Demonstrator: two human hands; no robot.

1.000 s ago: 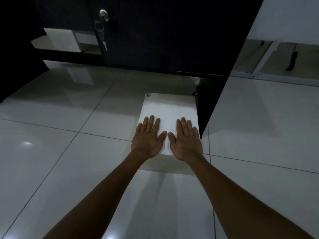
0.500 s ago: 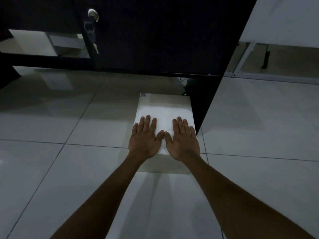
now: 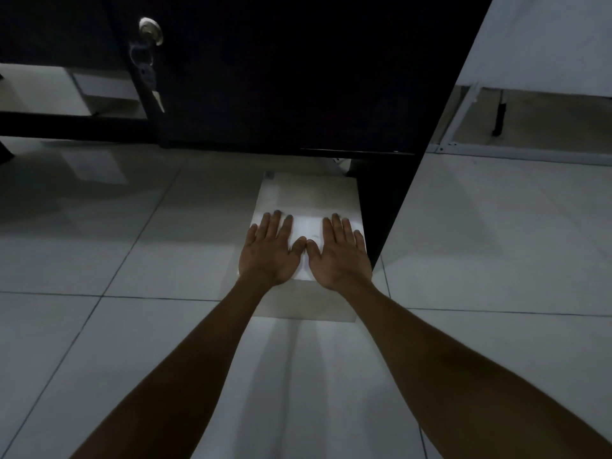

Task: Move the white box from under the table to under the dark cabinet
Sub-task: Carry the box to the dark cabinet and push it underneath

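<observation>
White box — on tiled floor, far end under the dark cabinet.
Left hand and right hand — flat on its top, fingers spread, thumbs nearly touching.

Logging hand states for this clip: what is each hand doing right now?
Left hand: open, palm flat on top of the white box, gripping nothing.
Right hand: open, palm flat on the same box, gripping nothing.

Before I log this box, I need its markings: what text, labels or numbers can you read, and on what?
None can be read.
White box: a small sticker at its far left corner, too small and dim to read.
Dark cabinet: no visible lettering.
</observation>
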